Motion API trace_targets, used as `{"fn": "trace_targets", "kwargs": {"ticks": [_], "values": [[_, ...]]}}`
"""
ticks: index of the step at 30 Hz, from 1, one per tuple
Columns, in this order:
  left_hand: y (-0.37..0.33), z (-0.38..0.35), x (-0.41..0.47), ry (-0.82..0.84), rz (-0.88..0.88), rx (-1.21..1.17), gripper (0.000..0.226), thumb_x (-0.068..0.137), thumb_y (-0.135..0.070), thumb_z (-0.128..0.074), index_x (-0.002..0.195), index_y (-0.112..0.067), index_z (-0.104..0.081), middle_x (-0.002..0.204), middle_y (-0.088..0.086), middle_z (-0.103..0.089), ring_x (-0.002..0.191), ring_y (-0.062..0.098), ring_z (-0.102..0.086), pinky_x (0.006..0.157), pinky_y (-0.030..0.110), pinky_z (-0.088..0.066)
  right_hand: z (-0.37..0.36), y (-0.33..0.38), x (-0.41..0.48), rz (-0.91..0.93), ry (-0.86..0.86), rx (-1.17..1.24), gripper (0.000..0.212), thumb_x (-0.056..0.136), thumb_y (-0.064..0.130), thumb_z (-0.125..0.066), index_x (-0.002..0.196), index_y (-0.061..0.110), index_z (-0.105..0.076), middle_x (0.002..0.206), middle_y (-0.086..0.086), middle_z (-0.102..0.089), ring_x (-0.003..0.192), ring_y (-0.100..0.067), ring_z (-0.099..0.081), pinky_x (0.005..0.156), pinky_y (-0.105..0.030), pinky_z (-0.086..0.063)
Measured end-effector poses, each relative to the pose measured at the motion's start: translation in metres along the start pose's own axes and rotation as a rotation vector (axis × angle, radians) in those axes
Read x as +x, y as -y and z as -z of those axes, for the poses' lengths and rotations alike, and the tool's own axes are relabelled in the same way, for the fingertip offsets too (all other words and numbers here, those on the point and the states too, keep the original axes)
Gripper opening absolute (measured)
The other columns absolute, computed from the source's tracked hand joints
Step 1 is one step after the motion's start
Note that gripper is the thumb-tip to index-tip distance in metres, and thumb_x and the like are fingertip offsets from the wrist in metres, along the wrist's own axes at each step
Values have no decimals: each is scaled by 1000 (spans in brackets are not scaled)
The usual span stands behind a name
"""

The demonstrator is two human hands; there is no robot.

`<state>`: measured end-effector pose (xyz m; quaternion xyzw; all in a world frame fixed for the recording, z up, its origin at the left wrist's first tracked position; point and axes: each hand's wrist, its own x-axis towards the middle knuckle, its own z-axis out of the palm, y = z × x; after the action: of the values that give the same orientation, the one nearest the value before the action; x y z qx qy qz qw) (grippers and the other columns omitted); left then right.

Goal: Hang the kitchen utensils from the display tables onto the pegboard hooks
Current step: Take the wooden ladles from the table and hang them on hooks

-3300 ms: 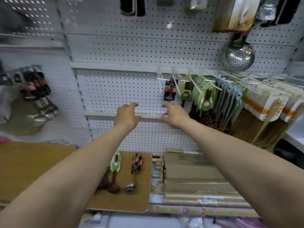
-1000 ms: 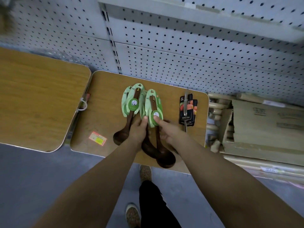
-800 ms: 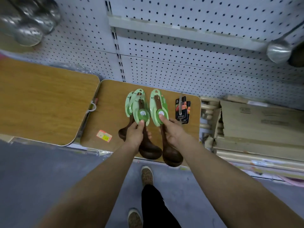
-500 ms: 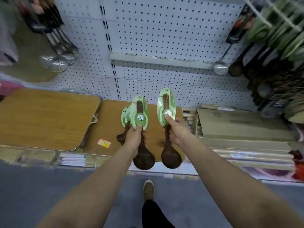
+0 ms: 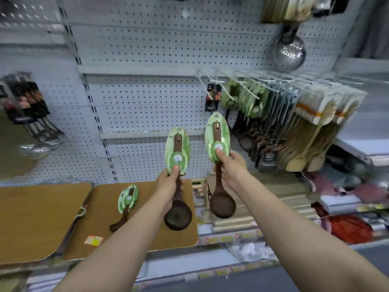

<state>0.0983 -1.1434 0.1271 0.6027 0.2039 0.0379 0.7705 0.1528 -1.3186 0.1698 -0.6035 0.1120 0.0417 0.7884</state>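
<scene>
White pegboard wall (image 5: 147,49) fills the back, split by dark slotted uprights (image 5: 93,106). Two wood-topped benches (image 5: 37,218) stand side by side below it. A white shelf (image 5: 362,144) juts out at right, with grey floor (image 5: 242,285) beneath.

Matt dark wooden ladles (image 5: 177,216), woodgrain table (image 5: 42,218)

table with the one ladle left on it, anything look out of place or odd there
Nothing is spilled or broken. One ladle lies slanted on the table, not yet hung. A small orange and yellow sticker sits near the front edge and looks stray.
</scene>
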Motion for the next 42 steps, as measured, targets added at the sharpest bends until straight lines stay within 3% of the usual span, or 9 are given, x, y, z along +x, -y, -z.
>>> {"fn": "trace_targets", "kwargs": {"ticks": [3,7,11,15,17,21,24,28,42], "values": [[-9,-46,1,-31,-49,-5,30,101,-38,-53,108,-10,-62,79,6,-69,57,17,-57,54,31,-50,34,25,13,51,-14,32,30,91,19,-75,113,6,-62,91,-12,-71,71,-22,-64,63,-35,-54],[-7,-109,7,-16,-99,-34,31,100,-41,-54,106,-11,-62,86,6,-71,58,16,-55,49,28,-49,87,51,41,87,-35,7,36,86,24,-80,114,6,-65,100,-10,-75,83,-23,-70,86,-44,-59],[-2,-158,13,1,-144,-45,35,99,-41,-56,109,-8,-61,90,9,-72,56,13,-55,47,27,-47,127,71,77,127,-30,-35,41,84,31,-82,116,10,-67,101,-7,-76,77,-15,-70,68,-30,-58],[1,-190,15,-29,-166,-96,32,98,-38,-58,110,-9,-62,96,12,-73,62,14,-59,54,29,-50,143,85,104,130,29,-58,27,85,23,-81,106,10,-68,97,-7,-75,80,-17,-71,85,-36,-59],[2,-201,15,-39,-178,-116,31,97,-37,-60,110,-9,-62,96,14,-73,67,15,-60,58,30,-51,144,87,118,130,55,-100,27,83,29,-83,102,16,-68,94,-4,-76,78,-16,-71,77,-34,-60],[0,-215,20,-40,-160,-155,27,95,-34,-64,110,-11,-65,82,8,-67,65,16,-59,62,30,-51,139,86,146,91,124,-65,50,73,35,-89,112,13,-67,99,-5,-78,95,-27,-74,92,-50,-58],[-2,-216,31,-32,-152,-156,29,92,-34,-67,109,-11,-67,78,6,-66,66,18,-58,63,32,-49,134,81,159,65,145,16,47,77,27,-87,115,12,-64,102,-5,-78,100,-25,-73,97,-46,-56],[-3,-215,45,-12,-151,-171,26,92,-33,-67,108,-12,-68,83,6,-67,71,18,-60,67,31,-51,133,69,169,53,179,87,32,86,14,-79,113,10,-64,102,-7,-78,97,-20,-74,90,-35,-57],[-2,-215,84,8,-176,-163,17,92,-29,-68,104,-17,-72,90,-1,-74,90,19,-64,92,42,-52,96,79,226,24,170,91,35,86,15,-79,116,6,-64,112,-15,-75,108,-35,-70,105,-51,-50]]}}
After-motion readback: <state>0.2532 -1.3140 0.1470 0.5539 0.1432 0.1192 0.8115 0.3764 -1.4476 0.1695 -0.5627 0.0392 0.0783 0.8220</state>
